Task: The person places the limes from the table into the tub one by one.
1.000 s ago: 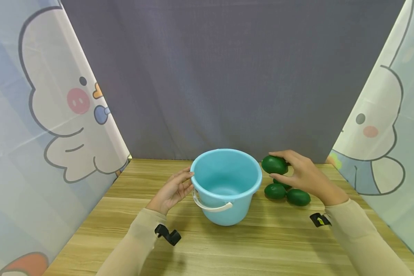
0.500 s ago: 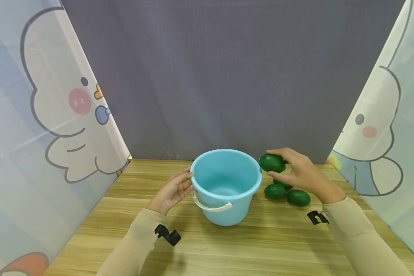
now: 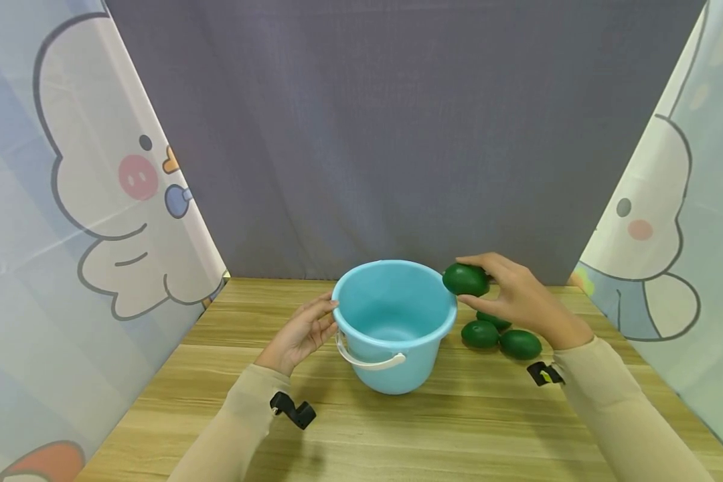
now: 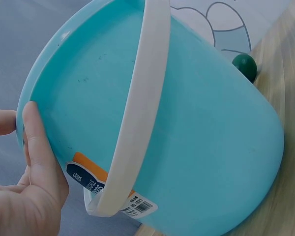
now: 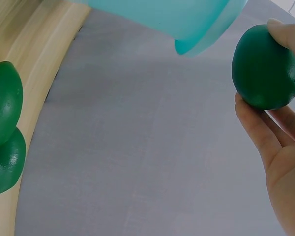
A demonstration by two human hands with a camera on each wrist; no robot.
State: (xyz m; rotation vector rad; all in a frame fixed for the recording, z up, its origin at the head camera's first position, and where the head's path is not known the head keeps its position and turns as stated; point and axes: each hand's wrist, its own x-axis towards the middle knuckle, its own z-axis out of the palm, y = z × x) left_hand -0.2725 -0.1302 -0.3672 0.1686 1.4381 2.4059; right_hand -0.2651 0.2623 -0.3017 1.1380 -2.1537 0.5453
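A light blue bucket (image 3: 391, 365) with a white handle (image 3: 370, 363) stands upright on the table, its visible inside bare. My left hand (image 3: 301, 333) pinches the left side of its rim between thumb and fingers; the left wrist view shows this grip (image 4: 37, 177) close up. Between the thumb and fingers of my right hand (image 3: 515, 294) is a glossy dark green oval fruit (image 3: 466, 280), held up at the bucket's right rim. In the right wrist view the fruit (image 5: 263, 69) is apart from the bucket (image 5: 157, 14).
Several more green fruits (image 3: 521, 345) lie together on the wooden table (image 3: 434, 442), right of the bucket. A grey cloth (image 3: 367, 134) hangs behind the table. Cartoon-printed curtains (image 3: 30, 301) stand at both sides.
My right hand has carried the green fruit left and slightly up, from above the other fruits to the bucket's rim. The left hand and the bucket have stayed in place.
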